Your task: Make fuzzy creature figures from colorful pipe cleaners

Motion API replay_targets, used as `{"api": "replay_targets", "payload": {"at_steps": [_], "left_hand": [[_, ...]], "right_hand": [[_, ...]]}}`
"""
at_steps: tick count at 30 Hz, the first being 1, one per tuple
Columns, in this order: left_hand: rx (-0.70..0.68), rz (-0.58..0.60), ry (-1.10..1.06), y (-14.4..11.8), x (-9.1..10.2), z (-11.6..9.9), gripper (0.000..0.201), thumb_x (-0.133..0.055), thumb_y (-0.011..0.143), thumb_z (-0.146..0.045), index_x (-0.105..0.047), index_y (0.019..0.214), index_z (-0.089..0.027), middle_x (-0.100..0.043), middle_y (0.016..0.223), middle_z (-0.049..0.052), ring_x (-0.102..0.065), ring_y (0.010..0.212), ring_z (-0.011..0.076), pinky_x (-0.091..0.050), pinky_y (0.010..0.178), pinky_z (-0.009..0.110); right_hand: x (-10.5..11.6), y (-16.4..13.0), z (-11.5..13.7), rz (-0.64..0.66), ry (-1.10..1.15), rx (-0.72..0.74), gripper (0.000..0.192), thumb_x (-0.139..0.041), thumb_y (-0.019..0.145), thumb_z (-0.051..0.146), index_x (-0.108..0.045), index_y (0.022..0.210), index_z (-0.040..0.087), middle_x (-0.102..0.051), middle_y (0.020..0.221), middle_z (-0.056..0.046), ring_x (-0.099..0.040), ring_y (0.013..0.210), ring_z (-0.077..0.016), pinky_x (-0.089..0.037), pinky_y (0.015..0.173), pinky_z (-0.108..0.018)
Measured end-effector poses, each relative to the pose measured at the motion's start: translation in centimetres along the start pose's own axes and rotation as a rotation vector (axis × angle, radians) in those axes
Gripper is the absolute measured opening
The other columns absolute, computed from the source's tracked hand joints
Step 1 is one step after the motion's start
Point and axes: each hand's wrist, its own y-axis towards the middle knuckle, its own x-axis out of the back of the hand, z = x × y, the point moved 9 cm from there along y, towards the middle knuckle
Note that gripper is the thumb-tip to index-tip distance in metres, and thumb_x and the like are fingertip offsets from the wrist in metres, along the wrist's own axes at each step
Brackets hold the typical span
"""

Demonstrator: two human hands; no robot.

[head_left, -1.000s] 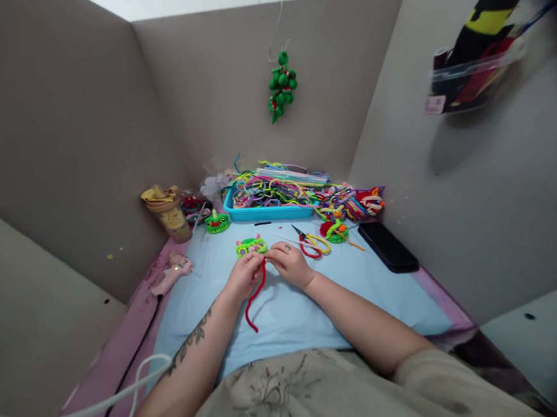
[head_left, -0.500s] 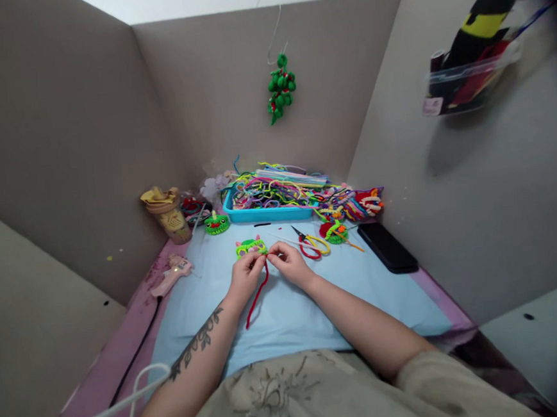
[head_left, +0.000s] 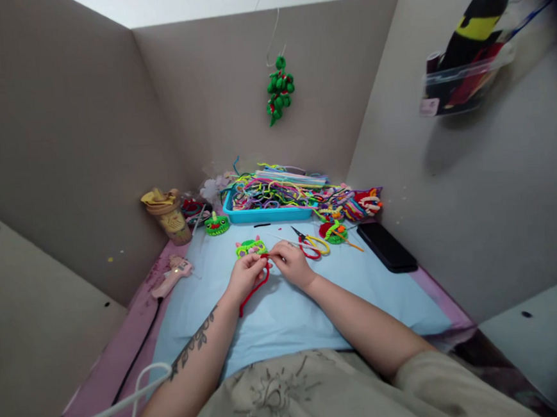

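Note:
A red pipe cleaner (head_left: 253, 292) is pinched between both hands in the middle of the table. My left hand (head_left: 246, 276) grips it with thumb and fingers, and its long tail hangs down toward me. Fingertips nearly meeting it, my right hand (head_left: 292, 263) pinches the short end at the right. Just beyond the left hand lies a green fuzzy animal face (head_left: 250, 246) with pink ears and purple eyes, partly covered by the fingers. Scissors (head_left: 313, 244) with red and yellow handles rest open-bladed behind my right hand.
At the back, a blue tray (head_left: 274, 214) overflows with coloured pipe cleaners. A pink glue gun (head_left: 172, 280) and a cup (head_left: 169, 220) stand left; a black case (head_left: 386, 247) lies right. Small green figures (head_left: 217, 223) sit near the tray. A white cable (head_left: 97, 415) crosses the lower left.
The red pipe cleaner's tail has swung left and now curves more. My right hand has shifted slightly, and a short red stretch shows between the fingertips.

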Motion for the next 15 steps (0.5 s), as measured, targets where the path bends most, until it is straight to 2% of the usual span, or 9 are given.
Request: {"api": "replay_targets", "payload": {"at_steps": [6, 9, 15], "left_hand": [[0.056, 0.022, -0.010, -0.1, -0.1, 0.3, 0.034, -0.070, 0.066, -0.046, -0.061, 0.072, -0.014, -0.048, 0.041, -0.006, -0.032, 0.031, 0.0029, -0.018, 0.034, 0.018], [0.077, 0.047, -0.035, 0.1, -0.2, 0.6, 0.040, -0.064, 0.071, -0.053, -0.061, 0.071, -0.013, -0.048, 0.041, -0.005, -0.031, 0.030, 0.0025, -0.015, 0.033, 0.018], [0.030, 0.026, -0.078, 0.4, 0.2, 0.8, 0.034, -0.063, 0.074, -0.047, -0.057, 0.067, -0.014, -0.044, 0.040, -0.006, -0.030, 0.031, 0.0027, -0.018, 0.034, 0.018]], "right_hand": [[-0.3, -0.4, 0.7, 0.051, -0.216, 0.181, 0.018, -0.047, 0.085, 0.012, -0.063, 0.087, 0.020, -0.065, 0.083, -0.005, -0.058, 0.082, -0.0165, -0.047, 0.074, -0.029], [-0.3, -0.5, 1.2, 0.069, -0.293, 0.240, 0.021, -0.046, 0.085, 0.011, -0.065, 0.090, 0.020, -0.066, 0.085, -0.005, -0.058, 0.081, -0.0163, -0.047, 0.073, -0.028], [-0.5, -0.6, 1.7, 0.086, -0.300, 0.265, 0.022, -0.046, 0.086, 0.011, -0.065, 0.092, 0.020, -0.067, 0.087, -0.005, -0.057, 0.080, -0.0165, -0.047, 0.072, -0.028]]}}
